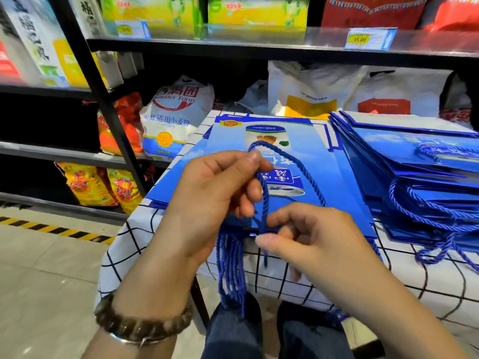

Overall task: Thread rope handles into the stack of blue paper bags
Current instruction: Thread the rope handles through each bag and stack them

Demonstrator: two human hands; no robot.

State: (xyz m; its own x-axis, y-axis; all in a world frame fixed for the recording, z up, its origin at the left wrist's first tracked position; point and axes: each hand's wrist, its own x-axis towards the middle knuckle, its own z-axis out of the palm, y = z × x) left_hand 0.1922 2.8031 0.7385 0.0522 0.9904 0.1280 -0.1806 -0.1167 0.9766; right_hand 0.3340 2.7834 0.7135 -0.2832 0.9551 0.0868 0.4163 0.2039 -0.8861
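Observation:
A flat blue paper bag (318,161) lies on top of a stack in the middle of the table. My left hand (215,200) pinches a looped blue rope (298,164) above the bag and also holds a bundle of blue ropes (230,268) that hangs over the table's front edge. My right hand (311,237) pinches the rope's end at the bag's near edge, finger and thumb curled round it. To the right lies a fanned pile of blue bags with rope handles (425,182).
A white cloth with a black grid (134,239) covers the table. Black metal shelves (103,104) behind and to the left hold a flour sack (171,117), rice bags and boxes. White bags stand behind the table. A tiled floor with a yellow-black stripe is at the left.

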